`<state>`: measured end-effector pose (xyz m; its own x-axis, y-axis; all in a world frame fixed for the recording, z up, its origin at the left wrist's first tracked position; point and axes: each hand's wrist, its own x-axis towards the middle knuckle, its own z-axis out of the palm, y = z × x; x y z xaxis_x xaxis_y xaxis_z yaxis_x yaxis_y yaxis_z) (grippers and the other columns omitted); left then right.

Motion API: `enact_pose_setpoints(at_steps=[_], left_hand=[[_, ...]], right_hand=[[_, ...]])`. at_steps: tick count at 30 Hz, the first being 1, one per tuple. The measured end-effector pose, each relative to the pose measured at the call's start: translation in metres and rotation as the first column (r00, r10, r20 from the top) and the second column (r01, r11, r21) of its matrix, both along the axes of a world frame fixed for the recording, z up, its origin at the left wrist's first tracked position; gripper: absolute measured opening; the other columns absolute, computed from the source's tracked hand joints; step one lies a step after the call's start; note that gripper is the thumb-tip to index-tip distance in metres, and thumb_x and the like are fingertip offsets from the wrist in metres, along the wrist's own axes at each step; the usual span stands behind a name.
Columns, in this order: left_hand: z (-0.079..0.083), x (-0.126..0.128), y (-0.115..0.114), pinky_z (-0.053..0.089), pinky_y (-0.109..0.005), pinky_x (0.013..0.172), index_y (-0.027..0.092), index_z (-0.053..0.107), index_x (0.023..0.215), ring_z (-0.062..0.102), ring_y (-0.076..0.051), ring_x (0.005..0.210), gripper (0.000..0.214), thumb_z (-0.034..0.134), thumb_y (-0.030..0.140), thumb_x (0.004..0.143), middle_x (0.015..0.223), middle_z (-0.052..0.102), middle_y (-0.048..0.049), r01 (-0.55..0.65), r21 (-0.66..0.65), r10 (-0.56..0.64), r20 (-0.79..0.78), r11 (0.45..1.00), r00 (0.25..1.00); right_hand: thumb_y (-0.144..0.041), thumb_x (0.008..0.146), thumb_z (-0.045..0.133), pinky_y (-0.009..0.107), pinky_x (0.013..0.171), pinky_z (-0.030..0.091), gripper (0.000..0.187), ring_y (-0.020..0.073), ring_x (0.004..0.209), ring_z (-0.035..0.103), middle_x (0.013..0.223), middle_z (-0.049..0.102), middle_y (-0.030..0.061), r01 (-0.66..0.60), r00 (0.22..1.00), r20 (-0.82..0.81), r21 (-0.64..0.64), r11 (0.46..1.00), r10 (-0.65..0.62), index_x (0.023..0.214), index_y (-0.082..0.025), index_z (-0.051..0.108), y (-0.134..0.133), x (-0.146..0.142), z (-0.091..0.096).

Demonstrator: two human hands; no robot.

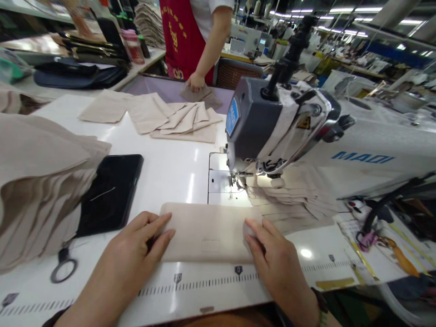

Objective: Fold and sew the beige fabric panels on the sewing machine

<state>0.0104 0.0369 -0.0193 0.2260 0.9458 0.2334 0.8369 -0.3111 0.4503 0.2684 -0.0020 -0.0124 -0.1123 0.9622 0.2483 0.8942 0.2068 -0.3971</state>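
Observation:
A folded beige fabric piece (pixel 207 231) lies flat on the white sewing table (pixel 170 168), just in front of the sewing machine (pixel 272 122). My left hand (pixel 136 247) rests on its left end with fingers stretched out flat. My right hand (pixel 272 256) presses its right end, fingers extended and together. Neither hand grips anything. The needle area (pixel 235 179) sits a little beyond the piece's far edge.
A tall stack of beige fabric (pixel 37 181) fills the left. A black phone (pixel 111 193) lies beside it, scissors (pixel 63 265) near the front edge. Loose beige pieces (pixel 163 118) lie at the back. Another person in a red apron (pixel 184 36) touches cloth there. More beige pieces (pixel 299 195) lie under the machine arm.

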Motion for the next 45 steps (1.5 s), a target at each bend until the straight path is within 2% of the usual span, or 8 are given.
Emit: enact_pose_setpoints(at_steps=[9,24,29,33,36,38,43,45], left_hand=[[-0.003,-0.002,0.001,0.048,-0.026,0.064,0.021,0.064,0.096,0.06,-0.015,0.066,0.037,0.041,0.047,0.084,0.08,0.059,-0.001,-0.023,-0.038,0.022,-0.014,0.999,1.0],[-0.005,-0.004,0.001,0.048,-0.027,0.067,0.018,0.064,0.097,0.061,-0.016,0.071,0.043,0.039,0.051,0.084,0.083,0.059,-0.0024,-0.018,-0.064,0.016,-0.032,0.998,0.999],[-0.003,-0.002,0.002,0.048,-0.027,0.065,0.017,0.065,0.095,0.061,-0.016,0.068,0.043,0.039,0.049,0.084,0.08,0.059,-0.0024,-0.033,-0.057,0.032,-0.012,0.998,0.999],[-0.002,-0.001,0.001,0.048,-0.026,0.063,0.017,0.064,0.098,0.06,-0.015,0.067,0.039,0.042,0.046,0.083,0.081,0.059,-0.0018,-0.025,-0.076,0.025,0.004,0.997,1.0],[-0.001,0.0,0.001,0.048,-0.026,0.065,0.014,0.064,0.1,0.059,-0.015,0.067,0.038,0.042,0.042,0.084,0.082,0.058,-0.0026,-0.025,-0.091,0.026,0.011,0.996,1.0],[0.001,0.002,0.001,0.048,-0.027,0.066,0.012,0.064,0.1,0.058,-0.015,0.067,0.038,0.042,0.039,0.084,0.082,0.058,-0.0034,-0.026,-0.108,0.027,0.006,0.994,1.0],[0.008,0.006,0.001,0.048,-0.029,0.069,0.015,0.064,0.098,0.058,-0.016,0.072,0.034,0.042,0.036,0.084,0.083,0.058,-0.0042,-0.027,-0.14,0.025,-0.017,0.99,1.0],[0.01,0.007,0.002,0.048,-0.03,0.071,0.016,0.064,0.097,0.058,-0.017,0.073,0.032,0.043,0.035,0.084,0.084,0.058,-0.0043,-0.032,-0.145,0.028,-0.029,0.989,0.999]], right_hand=[[-0.02,0.086,0.038,0.027,0.057,0.046,0.028,0.0174,0.067,0.058,0.082,0.059,0.0072,0.005,0.999,-0.033,-0.063,0.998,-0.007,0.104,-0.015,0.059,0.001,0.0,0.003],[-0.016,0.083,0.042,0.028,0.062,0.046,0.027,0.018,0.071,0.058,0.083,0.059,0.0072,0.039,0.992,-0.109,-0.171,0.985,-0.058,0.102,-0.015,0.061,0.006,-0.002,0.008],[-0.014,0.084,0.041,0.026,0.064,0.045,0.027,0.0164,0.073,0.059,0.078,0.062,0.0045,0.011,0.973,-0.224,-0.216,0.976,-0.061,0.099,-0.016,0.064,0.01,0.005,0.012],[-0.017,0.084,0.044,0.028,0.071,0.047,0.026,0.0173,0.08,0.062,0.088,0.067,0.0059,0.002,0.953,-0.292,-0.266,0.964,-0.082,0.099,-0.016,0.065,0.015,0.01,0.015],[-0.019,0.083,0.046,0.03,0.074,0.047,0.025,0.0189,0.084,0.063,0.092,0.068,0.0067,0.013,0.973,-0.218,-0.283,0.959,-0.078,0.099,-0.015,0.065,0.016,0.01,0.015],[-0.02,0.083,0.048,0.031,0.071,0.047,0.024,0.0194,0.081,0.063,0.089,0.069,0.0061,0.022,0.993,-0.104,-0.265,0.964,-0.052,0.099,-0.016,0.065,0.015,0.009,0.014],[-0.027,0.085,0.047,0.027,0.048,0.038,0.019,0.0164,0.057,0.056,0.072,0.059,0.0017,0.025,0.965,0.26,-0.077,0.997,-0.004,0.091,-0.022,0.065,0.012,0.008,0.014],[-0.029,0.086,0.047,0.027,0.045,0.034,0.018,0.0157,0.053,0.051,0.07,0.054,0.0016,0.002,0.937,0.348,-0.01,1.0,0.002,0.08,-0.022,0.063,0.012,0.008,0.015]])
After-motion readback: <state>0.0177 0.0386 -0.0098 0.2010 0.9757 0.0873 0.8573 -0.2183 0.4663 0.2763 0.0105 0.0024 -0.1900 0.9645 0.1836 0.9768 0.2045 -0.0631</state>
